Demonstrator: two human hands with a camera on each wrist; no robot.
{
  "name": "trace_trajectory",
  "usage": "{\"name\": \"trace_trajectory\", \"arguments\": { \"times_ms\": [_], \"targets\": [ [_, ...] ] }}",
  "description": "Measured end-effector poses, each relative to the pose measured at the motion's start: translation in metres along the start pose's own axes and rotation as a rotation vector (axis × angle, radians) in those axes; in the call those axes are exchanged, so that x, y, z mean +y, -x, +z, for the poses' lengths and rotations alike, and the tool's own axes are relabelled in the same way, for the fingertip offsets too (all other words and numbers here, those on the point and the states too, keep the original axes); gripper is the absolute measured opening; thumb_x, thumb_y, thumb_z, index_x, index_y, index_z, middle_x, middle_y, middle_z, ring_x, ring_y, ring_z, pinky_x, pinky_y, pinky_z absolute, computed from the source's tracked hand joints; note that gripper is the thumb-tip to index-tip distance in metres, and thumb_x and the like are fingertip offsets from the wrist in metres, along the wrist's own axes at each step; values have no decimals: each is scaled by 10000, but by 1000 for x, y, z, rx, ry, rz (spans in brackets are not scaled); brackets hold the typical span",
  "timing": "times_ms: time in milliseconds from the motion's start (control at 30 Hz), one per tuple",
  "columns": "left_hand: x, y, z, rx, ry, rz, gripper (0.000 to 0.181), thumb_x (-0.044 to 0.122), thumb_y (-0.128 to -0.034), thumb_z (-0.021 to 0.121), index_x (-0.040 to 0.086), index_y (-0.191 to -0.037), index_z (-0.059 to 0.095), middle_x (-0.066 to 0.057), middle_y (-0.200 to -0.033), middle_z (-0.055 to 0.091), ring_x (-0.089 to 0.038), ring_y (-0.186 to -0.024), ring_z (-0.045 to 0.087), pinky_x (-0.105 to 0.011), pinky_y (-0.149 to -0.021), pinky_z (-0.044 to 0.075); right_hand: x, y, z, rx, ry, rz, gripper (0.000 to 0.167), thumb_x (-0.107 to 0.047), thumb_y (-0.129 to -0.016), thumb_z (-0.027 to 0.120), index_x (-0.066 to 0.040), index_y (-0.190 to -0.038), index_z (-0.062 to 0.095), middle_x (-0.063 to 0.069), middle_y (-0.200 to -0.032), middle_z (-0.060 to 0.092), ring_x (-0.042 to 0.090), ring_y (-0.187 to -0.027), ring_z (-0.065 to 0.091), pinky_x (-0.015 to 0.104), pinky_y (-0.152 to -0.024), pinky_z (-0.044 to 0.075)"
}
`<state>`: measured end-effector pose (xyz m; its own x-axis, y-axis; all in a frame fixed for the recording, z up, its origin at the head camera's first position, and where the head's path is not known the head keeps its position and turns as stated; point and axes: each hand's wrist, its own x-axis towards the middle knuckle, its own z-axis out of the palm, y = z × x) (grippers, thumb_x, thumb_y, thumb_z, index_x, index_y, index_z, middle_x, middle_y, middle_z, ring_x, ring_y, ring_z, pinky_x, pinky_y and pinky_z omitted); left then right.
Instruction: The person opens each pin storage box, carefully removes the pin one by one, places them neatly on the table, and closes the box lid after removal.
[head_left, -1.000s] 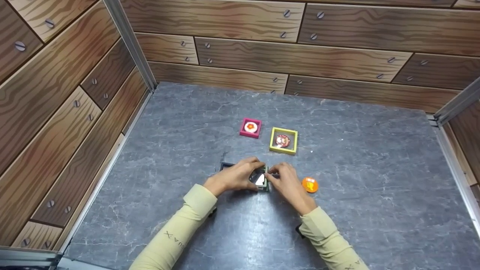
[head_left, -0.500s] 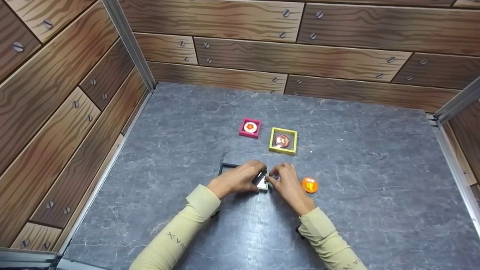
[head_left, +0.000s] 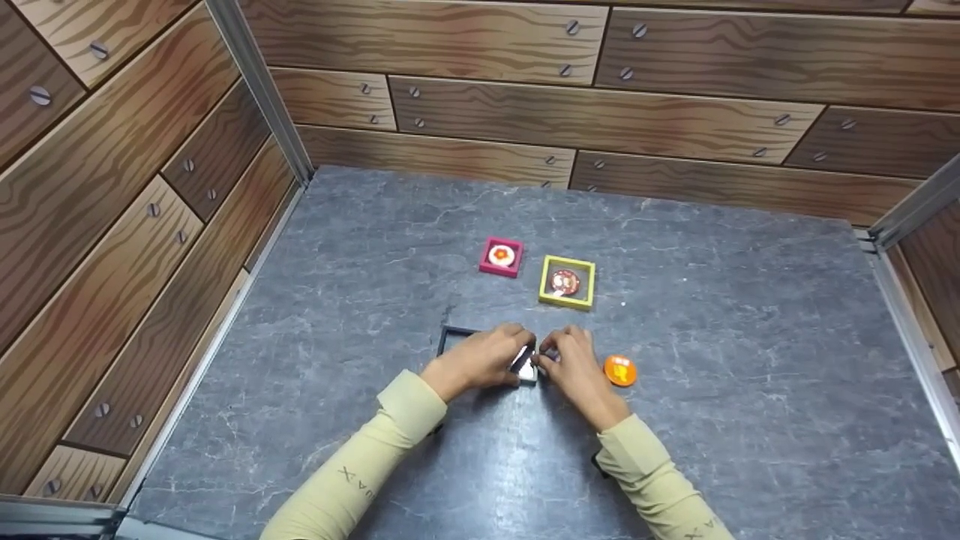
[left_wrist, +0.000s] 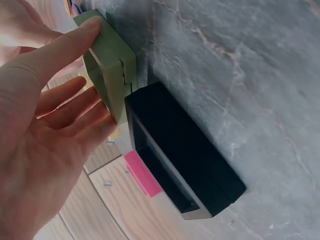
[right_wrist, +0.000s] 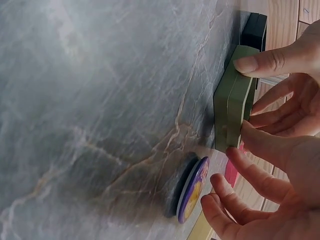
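Note:
In the head view my left hand (head_left: 487, 356) grips a small olive-green square display frame (left_wrist: 114, 57), thumb on the near side and fingers on the far side. My right hand (head_left: 574, 367) pinches the same frame's right edge near a corner with thumb and index finger; its other fingers are loosely curled. A purple-rimmed round badge (right_wrist: 194, 190) lies on the table beside those fingers, mostly hidden from above. Left of the green frame stands a black square frame (left_wrist: 177, 140), partly covered by my left hand in the head view.
Farther back are a pink frame (head_left: 499, 271) around a white badge with an orange flower (head_left: 501, 255), and a yellow frame (head_left: 566, 304) around a red badge (head_left: 565, 282). An orange badge (head_left: 620, 370) lies right of my right hand. Wood-patterned walls (head_left: 480, 105) enclose the table.
My left hand has shifted slightly to the right, leaving more of the black frame in sight and less of the green frame. My right hand has stayed nearly in place.

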<state>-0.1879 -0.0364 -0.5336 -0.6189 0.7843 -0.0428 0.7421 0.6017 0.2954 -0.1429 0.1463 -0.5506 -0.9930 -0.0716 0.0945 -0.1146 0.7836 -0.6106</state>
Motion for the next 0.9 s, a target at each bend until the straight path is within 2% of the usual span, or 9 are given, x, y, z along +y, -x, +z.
{"name": "trace_trajectory", "arguments": {
  "times_ms": [167,333,533,700,900],
  "targets": [
    [3,1,0,-11,-53,-21,538,285,-893,845,75,-1338,630,-88,-1279,684,-238,-1129,705,-370,-949,656,0,0,0,-7,2,0,100,-87,-889,812,-8,-919,760,179,-994,656,344,-1002,515,484,-898,480],
    [2,1,2,5,-69,3,576,293,-902,825,80,-1394,613,-93,-1318,672,-249,-1167,694,-390,-942,660,1,0,0,-17,-5,10,96,-83,-888,804,-5,-915,756,182,-994,662,352,-1009,520,482,-906,485],
    [1,2,3,-8,-55,6,637,304,-916,814,97,-1466,568,-93,-1351,661,-254,-1195,686,-405,-956,655,1,-1,-2,-45,-6,25,82,-68,-887,780,1,-922,753,191,-998,657,358,-1013,510,480,-908,481],
    [0,-1,0,-16,-54,6,649,339,-906,829,108,-1458,578,-84,-1335,669,-245,-1177,695,-395,-982,641,-1,-2,-4,-38,-10,24,81,-71,-883,779,-1,-911,749,191,-988,664,357,-997,516,472,-891,472],
    [-2,-5,-6,13,-44,16,572,378,-962,764,102,-1436,604,-87,-1337,686,-257,-1188,703,-398,-1034,618,-2,-3,-4,-22,-26,27,164,-112,-939,726,33,-1016,732,196,-976,678,361,-987,535,498,-897,478]
  ]
}}
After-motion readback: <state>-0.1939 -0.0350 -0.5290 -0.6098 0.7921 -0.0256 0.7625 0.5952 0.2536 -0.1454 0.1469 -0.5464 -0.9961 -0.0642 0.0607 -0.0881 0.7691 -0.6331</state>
